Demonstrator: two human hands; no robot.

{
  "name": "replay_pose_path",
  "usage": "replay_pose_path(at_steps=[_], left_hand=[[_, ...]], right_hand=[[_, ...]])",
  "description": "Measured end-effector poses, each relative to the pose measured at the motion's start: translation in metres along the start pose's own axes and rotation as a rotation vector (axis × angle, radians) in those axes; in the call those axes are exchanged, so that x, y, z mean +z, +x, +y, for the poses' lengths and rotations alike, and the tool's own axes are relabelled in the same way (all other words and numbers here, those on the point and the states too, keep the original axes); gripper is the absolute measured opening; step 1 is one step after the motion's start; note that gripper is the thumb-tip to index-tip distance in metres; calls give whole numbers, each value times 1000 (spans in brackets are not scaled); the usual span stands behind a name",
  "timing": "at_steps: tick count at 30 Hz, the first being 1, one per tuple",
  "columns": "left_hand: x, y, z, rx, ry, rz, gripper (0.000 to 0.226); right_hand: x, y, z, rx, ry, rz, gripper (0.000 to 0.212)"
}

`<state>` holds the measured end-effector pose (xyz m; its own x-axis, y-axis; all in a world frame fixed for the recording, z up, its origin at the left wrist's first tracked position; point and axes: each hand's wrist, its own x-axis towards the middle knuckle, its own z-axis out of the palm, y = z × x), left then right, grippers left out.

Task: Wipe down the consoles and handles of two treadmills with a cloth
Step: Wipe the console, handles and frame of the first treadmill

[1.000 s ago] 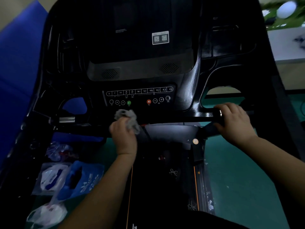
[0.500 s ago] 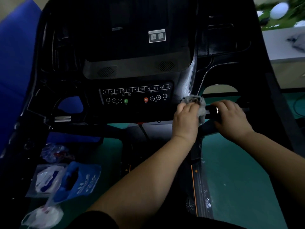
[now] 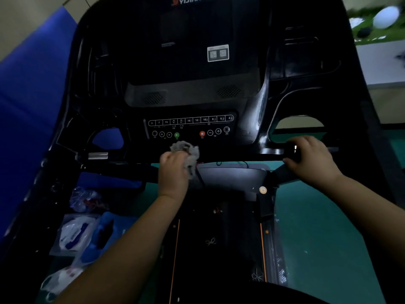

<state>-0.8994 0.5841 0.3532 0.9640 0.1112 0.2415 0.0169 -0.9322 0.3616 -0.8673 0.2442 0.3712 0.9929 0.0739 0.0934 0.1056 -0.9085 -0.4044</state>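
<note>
A person's left hand (image 3: pixel 173 172) bunches a grey cloth (image 3: pixel 188 153) in curled fingers against the lower edge of a black treadmill console (image 3: pixel 190 99), just below its green button (image 3: pixel 176 135). The right hand (image 3: pixel 311 160) wraps its fingers around the right handle (image 3: pixel 289 152). Plastic bags (image 3: pixel 74 233) lie at left.

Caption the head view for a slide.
Left hand holds a grey cloth to the edge of the treadmill console while the right hand grips the handle.
</note>
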Motion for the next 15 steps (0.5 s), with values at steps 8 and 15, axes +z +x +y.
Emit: replay_pose_path(at_steps=[8, 15], left_hand=[[-20, 12, -94, -546, -138, 251, 40], [20, -11, -10, -466, -259, 223, 40]], right_hand=[[10, 19, -71, -186, 180, 139, 53], [32, 77, -145, -439, 59, 28, 81]])
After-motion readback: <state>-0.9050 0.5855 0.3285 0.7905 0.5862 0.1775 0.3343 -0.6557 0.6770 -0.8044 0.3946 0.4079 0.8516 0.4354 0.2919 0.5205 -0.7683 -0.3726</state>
